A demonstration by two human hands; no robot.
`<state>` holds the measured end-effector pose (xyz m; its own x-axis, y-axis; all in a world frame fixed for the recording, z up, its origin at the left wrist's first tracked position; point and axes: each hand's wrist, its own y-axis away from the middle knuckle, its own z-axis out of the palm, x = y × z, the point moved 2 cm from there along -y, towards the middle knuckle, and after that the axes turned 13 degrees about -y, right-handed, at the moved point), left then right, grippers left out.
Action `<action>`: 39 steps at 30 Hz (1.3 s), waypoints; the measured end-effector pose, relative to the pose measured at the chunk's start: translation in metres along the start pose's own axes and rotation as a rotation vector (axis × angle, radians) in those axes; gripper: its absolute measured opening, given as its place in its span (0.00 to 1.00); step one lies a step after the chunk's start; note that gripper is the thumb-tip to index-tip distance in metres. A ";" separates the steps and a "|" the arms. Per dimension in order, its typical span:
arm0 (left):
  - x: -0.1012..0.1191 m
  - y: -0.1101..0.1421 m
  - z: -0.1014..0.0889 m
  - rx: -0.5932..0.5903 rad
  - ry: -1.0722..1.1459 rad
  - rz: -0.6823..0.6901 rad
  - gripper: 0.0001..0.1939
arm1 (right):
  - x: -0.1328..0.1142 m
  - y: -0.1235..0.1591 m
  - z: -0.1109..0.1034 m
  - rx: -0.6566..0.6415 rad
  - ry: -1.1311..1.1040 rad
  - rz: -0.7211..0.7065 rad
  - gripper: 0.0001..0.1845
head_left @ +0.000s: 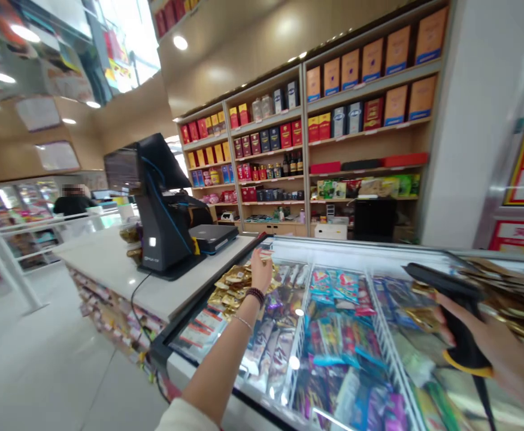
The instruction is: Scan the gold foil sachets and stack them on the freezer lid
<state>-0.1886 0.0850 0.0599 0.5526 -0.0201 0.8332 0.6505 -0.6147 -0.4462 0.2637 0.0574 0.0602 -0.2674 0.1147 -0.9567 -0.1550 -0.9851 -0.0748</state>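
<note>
Plainly, right hand point(488, 338) tight around black scanner point(463, 332); left hand point(262, 270) half-curled, grip unclear

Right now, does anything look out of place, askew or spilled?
Only mildly: gold packets beside the left hand lie in a jumbled heap, unlike the orderly boxes on the shelves. No spill shows.

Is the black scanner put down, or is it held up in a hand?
Held up: the right hand is wrapped around the scanner, which points leftward above the freezer, and its cord hangs down below.
</note>
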 end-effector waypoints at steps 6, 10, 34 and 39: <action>0.047 0.037 0.080 -0.198 0.042 0.258 0.18 | -0.029 -0.001 -0.066 0.117 -0.082 -0.033 0.29; 0.074 0.099 0.147 -0.426 0.042 0.345 0.13 | -0.025 -0.002 -0.099 0.127 -0.188 -0.048 0.26; 0.071 0.162 0.193 -0.599 0.005 0.169 0.17 | -0.006 -0.007 -0.116 0.274 -0.218 0.011 0.11; 0.029 0.137 0.145 -0.508 0.157 -0.025 0.23 | 0.013 -0.015 -0.097 0.261 -0.162 0.027 0.20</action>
<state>-0.0073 0.1145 -0.0244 0.4298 -0.0946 0.8979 0.3069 -0.9200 -0.2438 0.3544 0.0610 0.0217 -0.4201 0.1285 -0.8983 -0.3788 -0.9244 0.0449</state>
